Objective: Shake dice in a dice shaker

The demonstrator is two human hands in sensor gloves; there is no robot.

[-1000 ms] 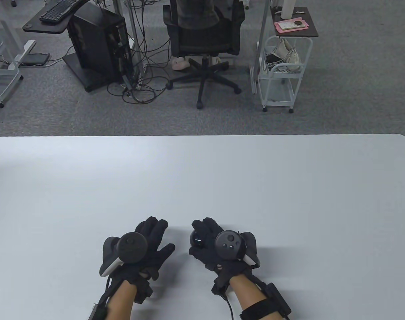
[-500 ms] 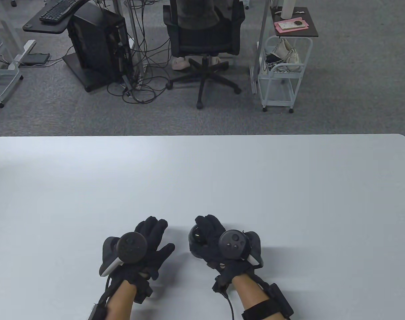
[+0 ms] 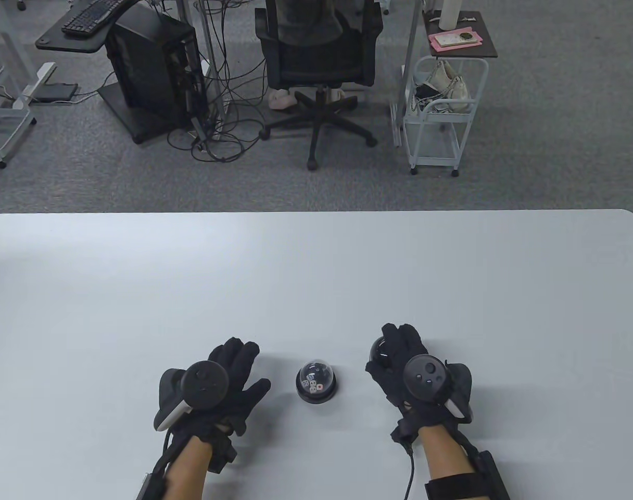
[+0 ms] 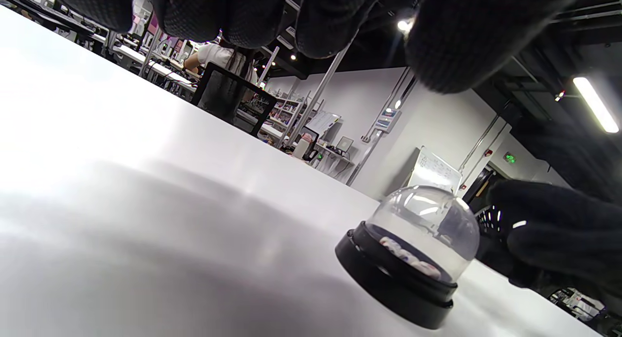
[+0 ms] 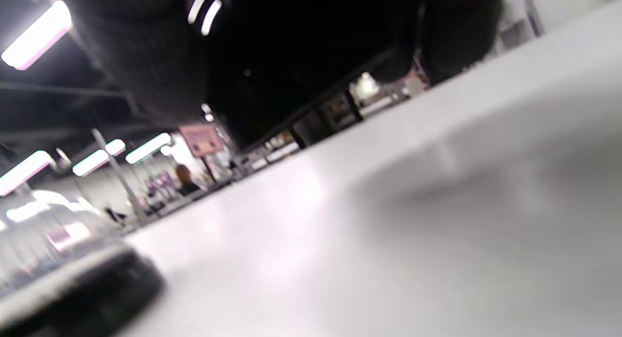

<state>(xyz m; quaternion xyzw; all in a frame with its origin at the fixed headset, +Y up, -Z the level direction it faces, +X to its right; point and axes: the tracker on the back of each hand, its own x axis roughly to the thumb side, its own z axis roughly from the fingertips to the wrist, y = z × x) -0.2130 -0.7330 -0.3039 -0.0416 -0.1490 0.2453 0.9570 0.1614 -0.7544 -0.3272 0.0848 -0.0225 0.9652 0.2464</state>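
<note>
Dice shaker [image 3: 317, 383] w/ clear dome sits on desk [image 3: 316, 271] btwn both hands, touching neither. White dice visible inside on black base. L hand [image 3: 217, 385] just beside it, fingers [image 3: 238, 354] spread, flat. R hand [image 3: 407, 367] further off; fingers [image 3: 400, 338] curled over a dark rounded cover [image 3: 380, 353].

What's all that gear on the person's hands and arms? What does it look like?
Both hands, left hand and right hand, wear black knit gloves covering the fingers. A round dark grey tracker with buttons and a pale strap piece sits on the back of each. The forearms are bare, no sleeves. Black cables run back along the wrists, and a black box on a band wraps the right forearm.
</note>
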